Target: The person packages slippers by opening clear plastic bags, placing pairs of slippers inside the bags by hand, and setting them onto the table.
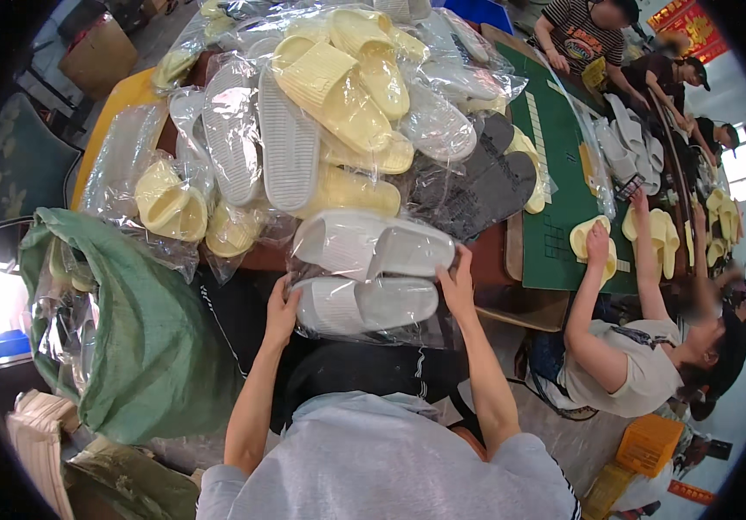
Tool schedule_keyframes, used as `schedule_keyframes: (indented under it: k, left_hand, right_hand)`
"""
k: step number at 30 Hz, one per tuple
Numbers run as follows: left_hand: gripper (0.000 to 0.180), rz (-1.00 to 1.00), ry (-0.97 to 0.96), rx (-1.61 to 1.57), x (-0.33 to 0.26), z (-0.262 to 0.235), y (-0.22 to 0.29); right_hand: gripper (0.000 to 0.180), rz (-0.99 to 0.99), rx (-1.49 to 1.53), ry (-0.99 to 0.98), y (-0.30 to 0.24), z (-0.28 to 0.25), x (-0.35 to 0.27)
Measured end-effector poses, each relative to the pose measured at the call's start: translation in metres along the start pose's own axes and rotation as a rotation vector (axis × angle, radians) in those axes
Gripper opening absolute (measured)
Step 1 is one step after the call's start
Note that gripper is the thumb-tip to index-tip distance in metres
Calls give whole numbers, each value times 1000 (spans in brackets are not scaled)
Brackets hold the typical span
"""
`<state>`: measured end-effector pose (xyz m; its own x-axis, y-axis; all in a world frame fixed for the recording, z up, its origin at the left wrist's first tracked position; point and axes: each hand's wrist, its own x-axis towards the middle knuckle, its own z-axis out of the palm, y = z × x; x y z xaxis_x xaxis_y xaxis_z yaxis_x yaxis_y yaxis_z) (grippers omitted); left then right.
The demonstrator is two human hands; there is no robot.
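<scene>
Gripping a bagged pair of white slippers (364, 303) at the near edge of the counter (563, 225), my left hand (281, 312) clasps its left end and my right hand (457, 286) its right end, fingers (444, 270) curled over the plastic. Beyond it lies a heap of bagged yellow slippers (338, 87). A green sack (147, 347) hangs off the counter's left corner.

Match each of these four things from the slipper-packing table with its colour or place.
Things:
1 bagged slippers between both hands
2 slippers atop the pile
3 big sack
4 crate

Descriptions:
A green, at the person's left
B orange, on the floor at right
C white
D pale yellow

Pairs: 1-C, 2-D, 3-A, 4-B
</scene>
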<state>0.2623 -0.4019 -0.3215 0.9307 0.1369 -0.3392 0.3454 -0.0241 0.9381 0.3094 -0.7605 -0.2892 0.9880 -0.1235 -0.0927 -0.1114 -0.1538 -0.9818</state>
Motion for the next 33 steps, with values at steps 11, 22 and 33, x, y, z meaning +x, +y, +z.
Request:
schedule_keyframes:
  k: [11, 22, 33]
  left_hand:
    - [41, -162, -261, -48, -18, 9, 93]
    - [38, -119, -653, 142, -48, -50, 148]
    - [27, 87, -250, 74, 38, 1, 168]
  right_hand:
    - [43, -14, -40, -71, -28, -9, -50]
    - [33, 64, -35, -241, -78, -105, -23]
    - [31, -182, -63, -318, -131, -95, -37]
